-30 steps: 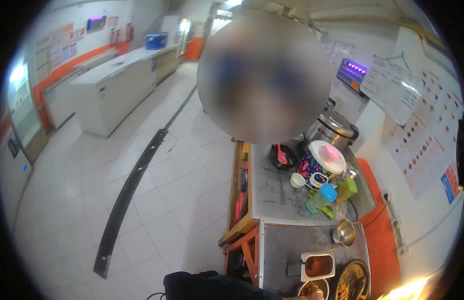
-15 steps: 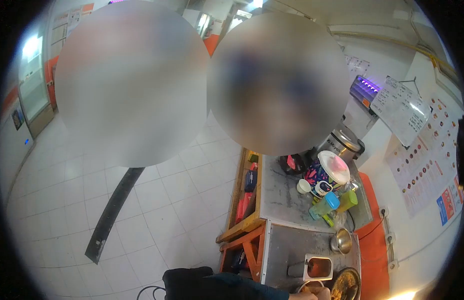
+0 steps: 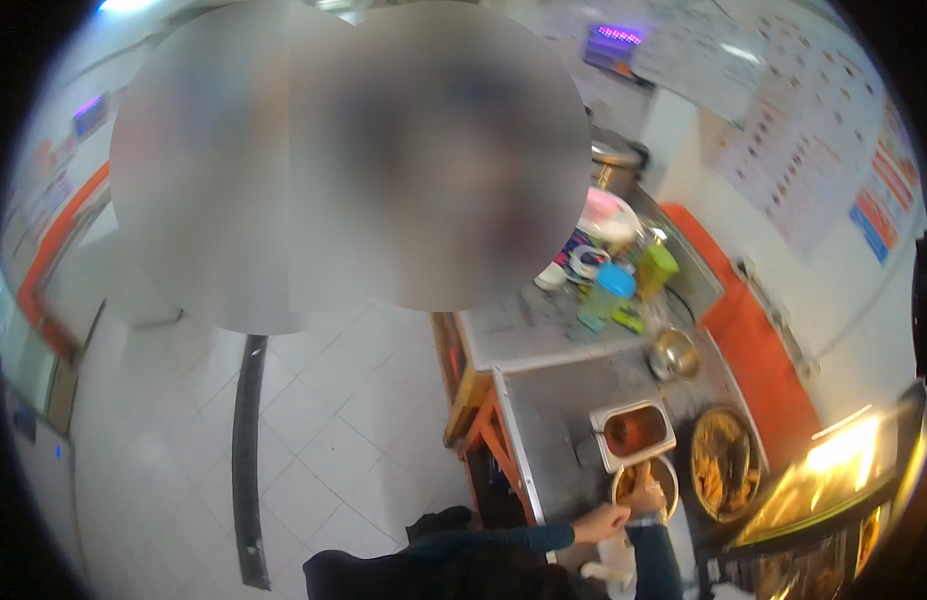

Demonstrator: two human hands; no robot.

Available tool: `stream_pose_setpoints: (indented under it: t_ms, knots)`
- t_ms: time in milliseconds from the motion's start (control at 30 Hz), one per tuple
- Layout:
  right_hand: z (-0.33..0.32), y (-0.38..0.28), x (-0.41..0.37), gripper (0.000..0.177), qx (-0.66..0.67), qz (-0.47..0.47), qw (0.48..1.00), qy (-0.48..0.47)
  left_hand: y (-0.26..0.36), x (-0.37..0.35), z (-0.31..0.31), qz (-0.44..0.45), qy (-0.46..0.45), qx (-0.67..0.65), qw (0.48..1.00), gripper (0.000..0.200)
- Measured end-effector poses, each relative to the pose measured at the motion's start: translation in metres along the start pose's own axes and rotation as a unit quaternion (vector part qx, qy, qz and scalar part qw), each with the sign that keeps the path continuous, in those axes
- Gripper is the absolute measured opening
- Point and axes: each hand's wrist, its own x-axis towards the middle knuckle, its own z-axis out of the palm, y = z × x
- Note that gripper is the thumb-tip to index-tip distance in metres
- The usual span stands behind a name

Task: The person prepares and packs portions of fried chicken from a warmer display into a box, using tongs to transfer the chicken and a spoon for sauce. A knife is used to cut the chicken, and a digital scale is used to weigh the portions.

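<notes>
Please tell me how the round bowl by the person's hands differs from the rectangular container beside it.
Outline: the round bowl has a circular rim, while the rectangular container has four sides with rounded corners.
Use: the right hand reaches into the round bowl; no hand is in the rectangular container.
Both have open tops and light-coloured rims, and stand on the metal counter.

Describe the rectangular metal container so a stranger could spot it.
By the orange wall strip is a grey metal worktop. Beyond the round pale-rimmed bowl under the right hand sits the rectangular silver metal container. Its straight sides distinguish it from that bowl and the round dark pan.
</notes>
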Motion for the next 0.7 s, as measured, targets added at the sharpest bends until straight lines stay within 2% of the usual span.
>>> stream_pose_setpoints:
  t_ms: [33, 67, 100, 133, 167, 200, 233, 267, 300, 333, 400, 433, 500, 533, 600, 633, 700]
  knots:
    - [-0.018, -0.009, 0.008, 0.046, 0.091, 0.034, 0.994, -0.051, 0.003, 0.002, -0.001, -0.001, 0.011, -0.003, 1.0, 0.013]
    - [0.017, 0.017, 0.003, 0.042, 0.095, 0.012, 0.994, -0.05, 0.007, 0.004, -0.004, -0.004, 0.02, -0.009, 1.0, 0.012]
    - [-0.003, 0.006, 0.002, 0.043, 0.045, 0.032, 0.997, -0.06, 0.009, 0.005, -0.003, -0.018, 0.03, -0.007, 0.999, 0.011]
    - [0.033, 0.031, 0.004, 0.045, 0.23, 0.024, 0.968, -0.102, 0.005, 0.005, -0.002, -0.011, 0.036, -0.022, 0.999, 0.011]
    - [0.005, 0.018, 0.007, 0.047, 0.249, 0.067, 0.956, -0.137, 0.006, 0.006, -0.003, -0.029, 0.034, -0.011, 0.999, 0.012]
    - [-0.002, 0.017, 0.003, 0.045, 0.192, 0.099, 0.966, -0.143, 0.017, 0.005, -0.007, -0.028, 0.032, -0.021, 0.999, 0.012]
    - [-0.003, 0.021, -0.003, 0.052, 0.085, -0.113, 0.987, -0.072, 0.029, 0.006, -0.01, -0.021, 0.037, -0.022, 0.999, 0.013]
    - [0.011, 0.027, -0.01, 0.065, 0.23, 0.004, 0.969, -0.086, 0.031, 0.004, -0.009, -0.037, 0.038, -0.016, 0.998, 0.014]
    - [-0.045, 0.007, -0.004, 0.075, 0.2, 0.075, 0.962, -0.167, 0.037, 0.002, -0.008, -0.039, 0.017, -0.034, 0.999, 0.015]
    - [-0.057, 0.009, -0.007, 0.097, 0.154, 0.032, 0.975, -0.157, 0.042, -0.001, -0.007, -0.053, -0.003, -0.058, 0.997, 0.016]
    - [-0.056, 0.015, -0.012, 0.082, 0.16, -0.045, 0.986, -0.022, 0.048, -0.006, -0.002, -0.062, -0.028, -0.114, 0.991, 0.018]
    - [-0.062, 0.015, -0.011, 0.082, 0.156, -0.032, 0.987, -0.029, 0.047, -0.007, -0.002, -0.068, -0.038, -0.123, 0.989, 0.018]
    - [-0.074, 0.014, -0.009, 0.059, 0.042, 0.064, 0.964, -0.256, 0.045, -0.006, -0.002, -0.09, -0.069, -0.102, 0.988, 0.018]
    - [-0.071, 0.017, -0.013, 0.059, 0.039, 0.069, 0.962, -0.261, 0.044, -0.006, -0.002, -0.092, -0.073, -0.107, 0.987, 0.018]
    - [-0.055, 0.024, -0.018, 0.026, 0.132, 0.062, 0.989, 0.005, 0.042, -0.001, -0.004, -0.109, -0.083, -0.104, 0.985, 0.017]
    - [-0.047, 0.027, -0.017, 0.026, 0.129, 0.062, 0.99, 0.005, 0.041, 0.0, -0.003, -0.108, -0.084, -0.107, 0.985, 0.017]
    - [-0.033, 0.029, -0.011, 0.038, 0.096, -0.046, 0.993, 0.045, 0.035, -0.002, 0.0, -0.098, -0.094, -0.132, 0.982, 0.016]
